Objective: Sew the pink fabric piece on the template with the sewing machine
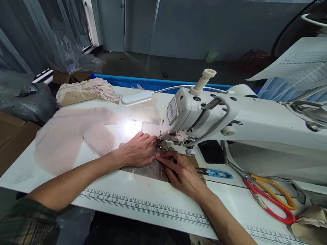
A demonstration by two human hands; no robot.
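Note:
At the needle area of a white sewing machine (221, 113), both hands are on a piece of sheer fabric (147, 172). My left hand (139, 149) bears down on it just left of the presser foot, fingers bent and close together. My right hand (182, 169) is in front of the foot, thumb and index finger closed on the fabric's edge near a small pale tag. The fingers partly hide the fabric there. A lit lamp (137, 97) shines on the table (106, 178) beside the needle. Blue thread snips (219, 174) lie right of my right hand.
Pale pink sheer fabric (59, 148) spreads over the table's left side, with a tied lace bundle (85, 91) behind it. Red-and-orange-handled scissors (269, 201) and a black flat object (210, 151) lie at right. A ruler strip (147, 208) follows the front edge. A cardboard box (8, 139) stands at left.

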